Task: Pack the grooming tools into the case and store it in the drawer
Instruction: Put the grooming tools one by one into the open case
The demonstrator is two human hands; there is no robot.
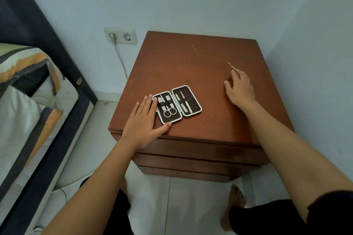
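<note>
**At the desk's right edge: the last loose tool**

Near the right rear of the desk (191, 66), a slim metal tool (231, 66) lies flat, its far tip pointing away and its near end hidden under the fingertips of the right hand (241, 89). That hand is spread and lowered over it, fingers loosely open; whether it has pinched the tool yet cannot be told. Well apart, toward the front left, the case (177, 107) lies open like a book, scissors (169, 113) and other pieces strapped in its left half, two pointed tools in the right half, with a free stretch of strap beside them. The left hand (145, 120) rests flat, open, against the case's left edge, thumb at its front corner, holding nothing.

A thin tool flat on wood is probably hard to lift straight up. Better to slide it toward the desk's edge or press one end so the other tips up, then pinch it by the middle. Keep the left hand steadying the case while the tool is threaded under the strap, point first. A small pin-like thing (195, 50) lies farther back; it may or may not belong to the set.
</note>
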